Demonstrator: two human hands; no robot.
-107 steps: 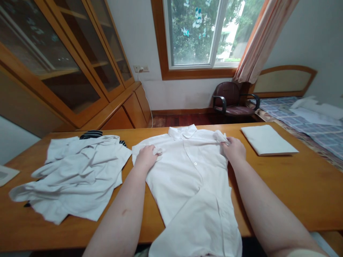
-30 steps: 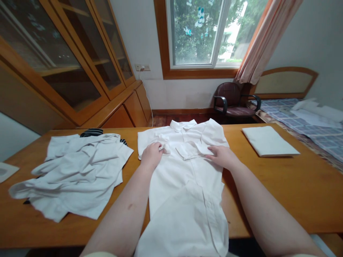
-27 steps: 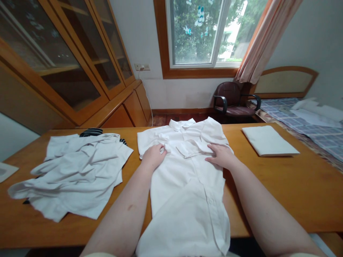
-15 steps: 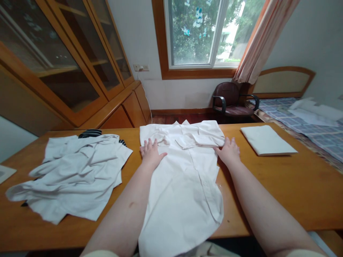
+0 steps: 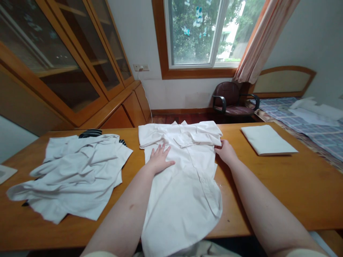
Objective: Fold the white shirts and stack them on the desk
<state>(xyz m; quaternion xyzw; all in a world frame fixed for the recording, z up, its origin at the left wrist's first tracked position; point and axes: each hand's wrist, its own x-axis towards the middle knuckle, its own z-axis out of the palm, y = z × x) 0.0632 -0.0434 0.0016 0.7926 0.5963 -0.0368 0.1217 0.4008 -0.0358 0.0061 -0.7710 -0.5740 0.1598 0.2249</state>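
A white shirt (image 5: pixel 182 200) lies lengthwise on the wooden table, its sleeves folded across the far end and its rounded hem hanging toward me at the near edge. My left hand (image 5: pixel 160 159) rests flat on the shirt's left part, fingers spread, just below the folded sleeve. At the right edge, below the other sleeve, my right hand (image 5: pixel 225 151) has its fingers curled in around the shirt's side; the fingertips are partly hidden.
A heap of white clothes (image 5: pixel 77 175) with dark striped cloth under it lies at the left. A folded white garment (image 5: pixel 268 140) sits at the far right of the table (image 5: pixel 289 192). Beyond are a chair (image 5: pixel 227 96), a bed (image 5: pixel 311 117) and a glass-doored cabinet (image 5: pixel 107 94).
My left hand has slid right and nearer, from the shirt's left edge onto its body. My right hand's fingers have curled in at the right edge. The shirt's far end has shifted slightly left.
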